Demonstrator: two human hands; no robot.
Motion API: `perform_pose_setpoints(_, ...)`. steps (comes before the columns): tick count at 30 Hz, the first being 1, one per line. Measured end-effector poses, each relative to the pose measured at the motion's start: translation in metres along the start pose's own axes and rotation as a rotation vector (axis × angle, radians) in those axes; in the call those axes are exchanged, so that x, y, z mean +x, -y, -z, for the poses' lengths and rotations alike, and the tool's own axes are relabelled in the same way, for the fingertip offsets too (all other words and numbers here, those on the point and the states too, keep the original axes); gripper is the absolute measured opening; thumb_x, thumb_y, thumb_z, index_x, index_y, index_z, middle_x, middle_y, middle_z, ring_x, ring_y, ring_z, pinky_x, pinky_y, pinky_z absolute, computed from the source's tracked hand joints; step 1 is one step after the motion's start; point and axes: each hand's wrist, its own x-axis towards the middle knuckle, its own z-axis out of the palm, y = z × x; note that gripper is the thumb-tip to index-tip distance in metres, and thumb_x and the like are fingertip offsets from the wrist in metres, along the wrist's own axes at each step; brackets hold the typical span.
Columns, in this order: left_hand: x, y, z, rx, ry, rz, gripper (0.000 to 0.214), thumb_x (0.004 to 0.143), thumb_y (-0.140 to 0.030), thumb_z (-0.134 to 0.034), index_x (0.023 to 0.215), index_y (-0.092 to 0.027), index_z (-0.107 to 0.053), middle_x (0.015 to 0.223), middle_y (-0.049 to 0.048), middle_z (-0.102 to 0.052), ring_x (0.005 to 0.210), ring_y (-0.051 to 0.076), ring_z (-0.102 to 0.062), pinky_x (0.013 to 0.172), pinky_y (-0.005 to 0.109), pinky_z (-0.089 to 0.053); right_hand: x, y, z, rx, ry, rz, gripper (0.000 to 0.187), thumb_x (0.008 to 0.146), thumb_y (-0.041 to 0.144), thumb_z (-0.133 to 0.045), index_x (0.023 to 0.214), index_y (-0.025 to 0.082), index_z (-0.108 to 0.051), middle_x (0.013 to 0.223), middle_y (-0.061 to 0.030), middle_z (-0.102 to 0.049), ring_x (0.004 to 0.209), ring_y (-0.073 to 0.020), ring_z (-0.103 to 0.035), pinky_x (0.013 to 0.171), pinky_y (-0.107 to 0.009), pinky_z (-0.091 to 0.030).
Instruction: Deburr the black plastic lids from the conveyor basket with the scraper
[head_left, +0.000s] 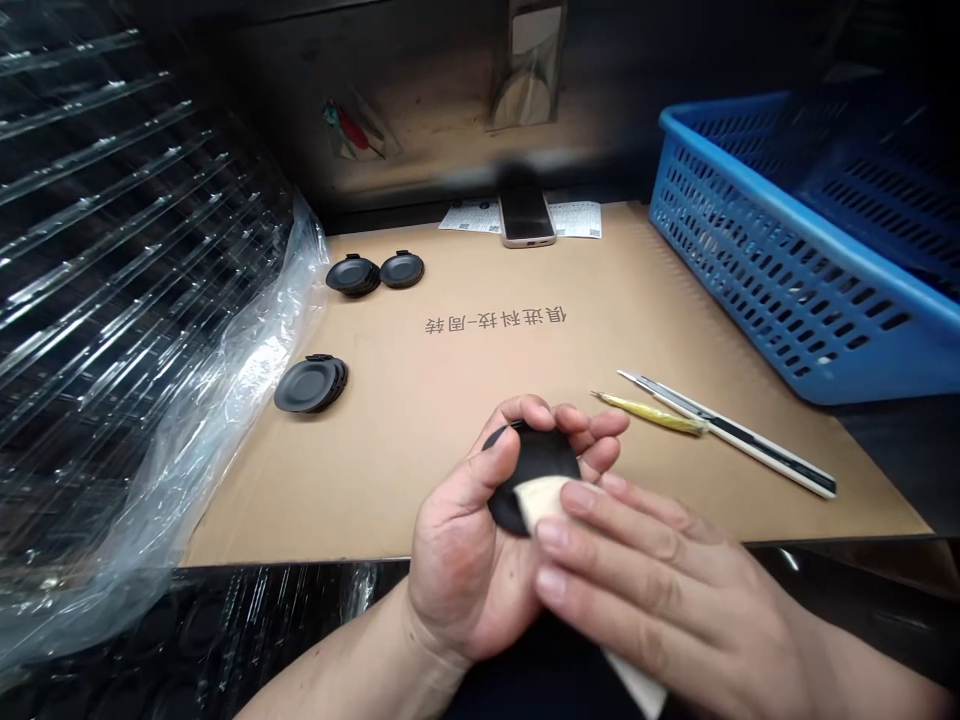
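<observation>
My left hand point(469, 540) is curled palm up around a black round lid point(541, 455), with the thumb on its near left rim and the fingers behind it. My right hand point(652, 570) lies over a cream cloth point(541, 495) and presses it against the lid's face. Part of the cloth also shows below the right palm. Stacked black lids with small tabs lie to the left on the cardboard: one stack point(309, 385) is nearer, another point(352, 274) is farther back, beside a further lid or small stack point(402, 268).
Right of my hands lie a box cutter point(750, 450) and a yellow-handled pointed tool point(652, 412). A blue basket point(795, 270) stands at the right. At the back, a phone point(526, 217) rests on paper. Clear plastic-wrapped trays point(135, 300) line the left side of the cardboard sheet point(420, 430).
</observation>
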Motion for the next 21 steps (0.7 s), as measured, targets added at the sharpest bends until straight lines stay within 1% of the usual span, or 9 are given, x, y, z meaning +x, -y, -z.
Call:
perform_pose_setpoints(2,0.000,0.000,0.000,-0.022,0.014,0.020,0.015,0.099,-0.022,-0.051,0.093,-0.018,-0.065,0.119,0.0097,-0.069,0.133,0.025,-0.060,0.118,0.040,-0.042,-0.004,-0.003,0.002,0.015,0.047,-0.088,0.041,0.102,0.006,-0.041,0.139,0.008,-0.060,0.153,-0.0112,-0.053,0.150,-0.0265,-0.040,0.125,-0.048,-0.036)
perform_pose_setpoints(4,0.001,0.001,0.002,-0.011,-0.005,0.012,0.019,0.102,-0.026,-0.048,0.094,-0.018,-0.064,0.134,0.0124,-0.066,0.141,0.026,-0.054,0.121,0.042,-0.038,-0.007,-0.001,0.001,0.009,0.007,-0.127,0.041,0.101,0.006,-0.045,0.139,0.008,-0.060,0.152,-0.0121,-0.054,0.150,-0.0274,-0.039,0.124,-0.049,-0.038)
perform_pose_setpoints(7,0.001,0.001,0.003,0.021,-0.035,-0.015,0.026,0.106,-0.031,-0.044,0.094,-0.018,-0.063,0.145,0.0136,-0.061,0.146,0.025,-0.049,0.126,0.040,-0.031,-0.007,0.004,-0.002,0.015,-0.054,-0.034,0.038,0.105,0.013,-0.040,0.134,0.013,-0.066,0.145,-0.0070,-0.062,0.148,-0.0220,-0.043,0.124,-0.040,-0.038)
perform_pose_setpoints(9,0.001,0.001,0.004,0.009,0.006,0.006,0.027,0.106,-0.031,-0.044,0.094,-0.018,-0.064,0.151,0.0124,-0.058,0.147,0.025,-0.047,0.127,0.040,-0.029,-0.006,0.004,-0.001,0.039,-0.032,-0.047,0.041,0.105,0.012,-0.038,0.137,0.013,-0.064,0.146,-0.0089,-0.061,0.148,-0.0219,-0.043,0.123,-0.041,-0.038)
perform_pose_setpoints(12,-0.001,0.001,0.007,-0.012,0.058,0.041,0.024,0.104,-0.030,-0.047,0.098,-0.018,-0.068,0.156,0.0103,-0.053,0.149,0.025,-0.045,0.125,0.042,-0.033,-0.006,0.000,0.003,0.070,-0.026,-0.144,0.045,0.101,0.008,-0.041,0.143,0.009,-0.058,0.146,-0.0140,-0.060,0.148,-0.0250,-0.042,0.121,-0.047,-0.041)
perform_pose_setpoints(15,-0.004,0.002,0.010,0.025,0.054,0.005,0.030,0.103,-0.035,-0.051,0.119,-0.016,-0.070,0.157,0.0106,-0.053,0.149,0.025,-0.045,0.125,0.038,-0.034,-0.006,-0.001,0.007,0.082,-0.032,-0.053,0.040,0.104,0.011,-0.041,0.138,0.011,-0.063,0.143,-0.0098,-0.063,0.148,-0.0221,-0.044,0.122,-0.040,-0.040)
perform_pose_setpoints(17,-0.006,0.002,0.012,0.032,0.082,0.012,0.039,0.103,-0.037,-0.053,0.131,-0.014,-0.067,0.156,0.0109,-0.053,0.149,0.024,-0.045,0.124,0.035,-0.036,-0.005,-0.002,0.009,0.094,0.020,-0.037,0.041,0.105,0.012,-0.037,0.137,0.008,-0.062,0.148,-0.0114,-0.059,0.149,-0.0234,-0.042,0.124,-0.043,-0.038)
perform_pose_setpoints(19,-0.007,0.001,0.013,0.019,0.115,0.042,0.043,0.102,-0.037,-0.054,0.135,-0.013,-0.064,0.157,0.0108,-0.053,0.149,0.024,-0.044,0.122,0.034,-0.038,-0.005,-0.002,0.009,0.094,0.062,-0.089,0.043,0.105,0.010,-0.034,0.138,0.005,-0.060,0.152,-0.0152,-0.053,0.151,-0.0274,-0.039,0.124,-0.051,-0.037)
perform_pose_setpoints(21,-0.008,0.000,0.014,0.017,0.127,0.041,0.045,0.102,-0.037,-0.054,0.138,-0.012,-0.063,0.158,0.0110,-0.051,0.149,0.024,-0.044,0.122,0.034,-0.039,-0.005,-0.001,0.008,0.075,0.019,-0.085,0.041,0.105,0.012,-0.036,0.135,0.007,-0.063,0.150,-0.0140,-0.056,0.151,-0.0274,-0.039,0.123,-0.049,-0.039)
